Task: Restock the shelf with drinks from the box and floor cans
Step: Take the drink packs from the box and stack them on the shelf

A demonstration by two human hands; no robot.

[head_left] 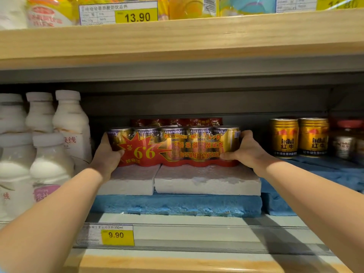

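Gripping the shrink-wrapped can multipack (174,146) by its two ends, left hand (107,154) and right hand (247,149) hold it on the white foam blocks (206,182) of the shelf (197,233). It looks heavy, its film slippery, so the end cans give the firmest purchase.

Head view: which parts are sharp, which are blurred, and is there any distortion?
Head view: the shrink-wrapped pack of gold cans, held by the left hand and right hand, is fairly sharp; the white plastic bottles at the left edge are soft and overexposed; the wooden upper shelf board bows, showing wide-angle distortion.
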